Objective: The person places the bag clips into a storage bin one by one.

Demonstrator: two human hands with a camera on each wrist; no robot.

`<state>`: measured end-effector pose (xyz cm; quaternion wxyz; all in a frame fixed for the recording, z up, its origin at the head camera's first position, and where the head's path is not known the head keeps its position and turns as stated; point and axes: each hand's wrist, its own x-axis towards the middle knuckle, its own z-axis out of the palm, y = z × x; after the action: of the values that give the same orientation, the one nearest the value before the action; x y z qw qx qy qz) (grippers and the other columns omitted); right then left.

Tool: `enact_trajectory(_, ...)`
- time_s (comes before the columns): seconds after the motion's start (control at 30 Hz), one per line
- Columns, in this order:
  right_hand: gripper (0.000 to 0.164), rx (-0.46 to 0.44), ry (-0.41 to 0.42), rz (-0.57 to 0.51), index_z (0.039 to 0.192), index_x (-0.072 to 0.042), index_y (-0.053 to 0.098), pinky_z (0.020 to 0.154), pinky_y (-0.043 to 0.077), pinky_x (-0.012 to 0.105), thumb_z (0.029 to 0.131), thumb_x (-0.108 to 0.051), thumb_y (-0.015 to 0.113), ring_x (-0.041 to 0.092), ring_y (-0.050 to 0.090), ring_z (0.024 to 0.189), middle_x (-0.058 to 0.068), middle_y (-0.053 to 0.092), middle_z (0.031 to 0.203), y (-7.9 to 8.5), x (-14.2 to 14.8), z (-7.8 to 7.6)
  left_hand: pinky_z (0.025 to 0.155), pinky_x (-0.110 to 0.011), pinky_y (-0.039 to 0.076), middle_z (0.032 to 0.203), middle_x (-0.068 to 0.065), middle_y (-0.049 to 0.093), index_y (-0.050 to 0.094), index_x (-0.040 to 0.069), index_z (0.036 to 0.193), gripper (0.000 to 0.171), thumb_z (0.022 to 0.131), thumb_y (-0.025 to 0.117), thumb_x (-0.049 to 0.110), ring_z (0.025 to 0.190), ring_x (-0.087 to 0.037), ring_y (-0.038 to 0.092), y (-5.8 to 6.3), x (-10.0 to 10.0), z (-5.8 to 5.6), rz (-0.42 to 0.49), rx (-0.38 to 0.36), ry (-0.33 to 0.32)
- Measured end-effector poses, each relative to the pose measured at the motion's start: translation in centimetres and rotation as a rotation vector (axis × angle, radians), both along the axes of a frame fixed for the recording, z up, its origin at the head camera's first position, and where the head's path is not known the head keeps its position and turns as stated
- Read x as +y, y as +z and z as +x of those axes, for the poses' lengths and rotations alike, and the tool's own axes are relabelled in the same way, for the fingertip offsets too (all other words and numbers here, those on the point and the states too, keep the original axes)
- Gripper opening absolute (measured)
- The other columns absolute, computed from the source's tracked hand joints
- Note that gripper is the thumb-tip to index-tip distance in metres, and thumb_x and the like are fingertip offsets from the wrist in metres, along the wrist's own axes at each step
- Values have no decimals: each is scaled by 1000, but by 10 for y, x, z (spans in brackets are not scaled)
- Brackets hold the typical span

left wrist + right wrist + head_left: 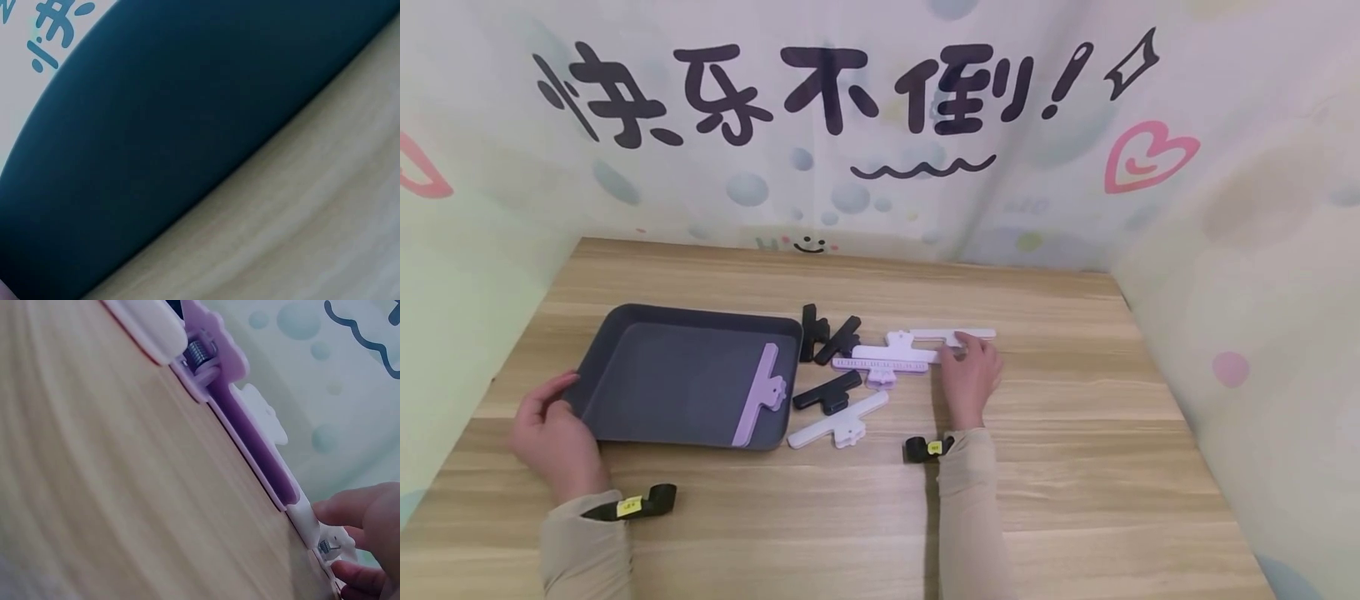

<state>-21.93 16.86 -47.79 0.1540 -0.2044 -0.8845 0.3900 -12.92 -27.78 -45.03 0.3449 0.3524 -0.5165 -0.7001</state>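
My left hand (560,437) grips the left rim of a dark grey tray (692,315); the left wrist view is mostly the tray's dark outer wall (175,125). A purple bag clip (754,398) lies inside the tray at its right. At the clips right of the tray, my right hand (972,375) curls its fingers round the handle of the rearmost white bag clip (983,334). In the right wrist view, its thumb and fingers (356,509) are about that clip's spring handle (337,544). Another white clip (887,354) lies just left of this hand, beside a pale purple clip (861,364).
Several black clips (827,392) lie close to the tray's right side, with a white clip (838,419) in front of them. The wooden table (820,525) meets a printed cloth (700,192) at the back and sides.
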Motion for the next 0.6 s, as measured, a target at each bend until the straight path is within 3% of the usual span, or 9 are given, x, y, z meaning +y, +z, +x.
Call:
enact_trajectory(0.3, 31, 53, -24, 9, 104, -18, 65, 93, 22, 44, 76, -30, 67, 23, 40, 108, 4, 51, 113, -6, 5, -2, 83, -15, 33, 95, -4, 66, 69, -1, 90, 43, 78, 30, -13, 103, -14, 51, -1, 0, 1, -15, 1, 8)
enact_trajectory(0.6, 30, 181, -100, -181, 102, -12, 65, 76, 41, 32, 75, -24, 68, 17, 51, 89, 2, 50, 110, -4, 8, -3, 86, -18, 33, 96, -4, 66, 69, 0, 91, 43, 79, 30, -12, 103, -14, 51, -3, -1, 0, -27, -9, 1)
